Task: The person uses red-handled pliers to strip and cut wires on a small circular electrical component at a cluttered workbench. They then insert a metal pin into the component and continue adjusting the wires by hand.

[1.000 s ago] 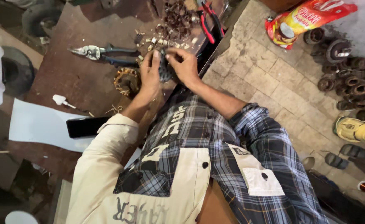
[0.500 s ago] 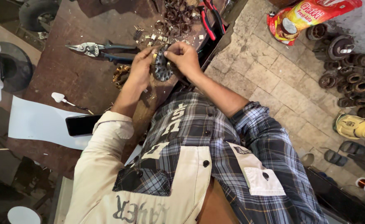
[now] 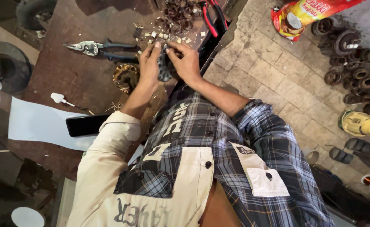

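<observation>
- both hands were up at the far edge of the worktop (image 3: 67, 84), working one small dark ribbed part (image 3: 165, 69) between them
- the left hand (image 3: 150, 63) was curled against the part's left side, fingers closed on it and steadying it
- the right hand (image 3: 188, 63) had thumb and fingertips pinched at the part's upper edge, on something too small to make out
- the part itself sat just above the worktop's edge, between the two palms, near a round copper-wound piece (image 3: 126, 77)
- tin snips (image 3: 99, 48) lay just left of the hands, and a pile of dark rings (image 3: 178, 17) with pale chips lay beyond them
- a black phone (image 3: 86, 125) rested on a white sheet (image 3: 42, 124) nearer the body
- risk, as i read it: the part was held close to the worktop's edge, so a slipped pinch could drop it onto the paved floor (image 3: 269, 75)
- another: a hard tug could drive the fingers into the part's ribs or scatter the loose chips
- against half a second earlier, the hands had closed in tighter on the part, and it sat lower between them; the snips and phone lay in the same places
</observation>
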